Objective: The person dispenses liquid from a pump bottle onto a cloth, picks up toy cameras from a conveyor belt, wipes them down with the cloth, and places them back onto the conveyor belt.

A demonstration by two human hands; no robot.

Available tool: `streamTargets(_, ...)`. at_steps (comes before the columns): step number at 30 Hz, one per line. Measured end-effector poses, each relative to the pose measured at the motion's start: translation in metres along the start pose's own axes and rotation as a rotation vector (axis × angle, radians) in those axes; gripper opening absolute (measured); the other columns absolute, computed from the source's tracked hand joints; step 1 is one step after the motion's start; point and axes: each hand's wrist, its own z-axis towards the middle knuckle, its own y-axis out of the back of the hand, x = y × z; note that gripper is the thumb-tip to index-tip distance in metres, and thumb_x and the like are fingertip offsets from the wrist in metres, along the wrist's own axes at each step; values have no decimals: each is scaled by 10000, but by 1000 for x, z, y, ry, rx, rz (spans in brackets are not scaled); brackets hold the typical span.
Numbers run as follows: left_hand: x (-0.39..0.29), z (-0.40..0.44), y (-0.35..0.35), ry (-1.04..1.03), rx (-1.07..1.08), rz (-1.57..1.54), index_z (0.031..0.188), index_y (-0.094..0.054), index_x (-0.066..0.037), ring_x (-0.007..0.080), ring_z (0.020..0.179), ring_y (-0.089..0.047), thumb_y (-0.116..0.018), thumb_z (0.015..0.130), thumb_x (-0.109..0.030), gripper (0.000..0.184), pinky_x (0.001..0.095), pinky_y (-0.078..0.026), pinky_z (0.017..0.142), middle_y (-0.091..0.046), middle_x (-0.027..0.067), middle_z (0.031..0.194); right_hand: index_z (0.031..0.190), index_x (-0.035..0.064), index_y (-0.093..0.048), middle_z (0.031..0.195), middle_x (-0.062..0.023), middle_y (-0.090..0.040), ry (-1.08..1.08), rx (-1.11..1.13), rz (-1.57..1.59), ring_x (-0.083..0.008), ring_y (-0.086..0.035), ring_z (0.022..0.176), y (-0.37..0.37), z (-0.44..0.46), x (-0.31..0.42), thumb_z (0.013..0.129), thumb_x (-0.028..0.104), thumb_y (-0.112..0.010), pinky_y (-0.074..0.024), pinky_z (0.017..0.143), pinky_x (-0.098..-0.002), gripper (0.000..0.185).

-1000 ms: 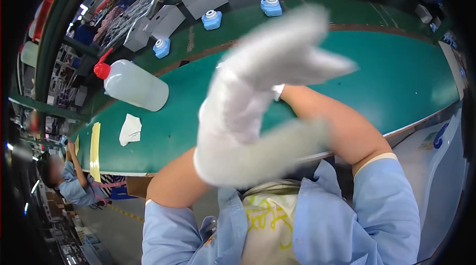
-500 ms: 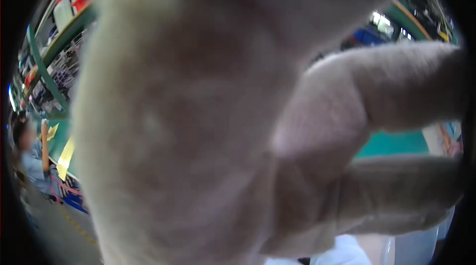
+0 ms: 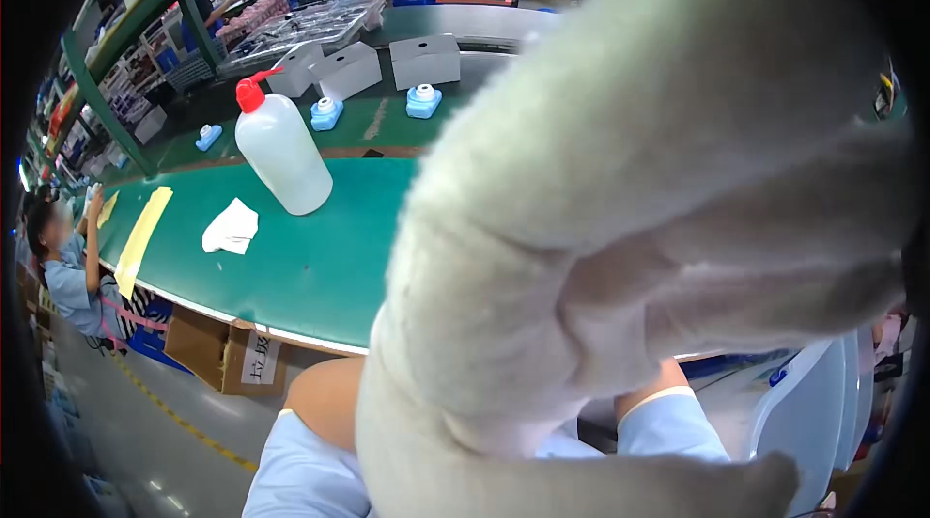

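Observation:
One of my hands, in a whitish fabric glove, fills the middle and right of the head view, very close to the lens. Its fingers bend and run toward the right edge, and a single digit stretches along the bottom. Where the fingertips end, the dark border hides them, so whether they touch or hold anything is unclear. Which of my two hands this is cannot be told. Beyond it, a white squeeze bottle with a red nozzle stands on the green bench. A crumpled white cloth lies beside the bottle.
Small blue bottles and white boxes line the back ledge. Yellow strips lie along the left edge of the bench. A person sits at far left. A cardboard box is below the bench, a translucent bin lower right.
The gloved hand has shifted rightward, uncovering the bench, bottle and cloth. The view has steadied, and the lowest digit now shows along the bottom.

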Motion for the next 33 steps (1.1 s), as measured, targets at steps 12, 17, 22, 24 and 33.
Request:
streamTargets(12,-41,-62,-36,180,425,21,1109,-598,-9,236,959,-618,-531,951,-216,269,354,-494,842,-642,129,1017,1060,69,-641,740,-22,-568,88,-81,-61,-97,-507,524,-3,23,-26,905,344,-617,-382,430,-229,316)
streamTargets(17,-47,-78,-38,185,429,21,1103,-604,-14,228,948,-618,-532,952,-232,274,347,-496,832,-644,120,1008,1107,46,-625,724,-12,-562,88,-44,-43,-89,-489,515,-3,18,-19,912,315,-624,-369,431,-231,333)
streamTargets(22,-49,-90,-40,126,344,-30,1097,-609,-19,220,936,-617,-533,954,-247,280,340,-497,823,-645,112,1000,1125,45,-616,779,-36,-608,73,-102,-115,-96,-532,558,0,17,-24,907,314,-632,-404,464,-216,347)
streamTargets(24,-46,-91,-44,89,314,-48,1095,-611,-21,217,931,-617,-533,954,-253,283,337,-497,819,-646,109,996,1095,46,-620,762,-35,-601,157,-101,-186,-101,-532,548,-2,13,-19,908,330,-636,-407,461,-219,341)
streamTargets(33,-24,-80,-63,-36,270,-147,1085,-621,-29,202,911,-617,-535,956,-281,295,325,-499,801,-649,94,981,1021,40,-612,744,-39,-581,26,-120,-75,-116,-522,541,-1,21,-18,870,327,-690,-384,441,-224,334)
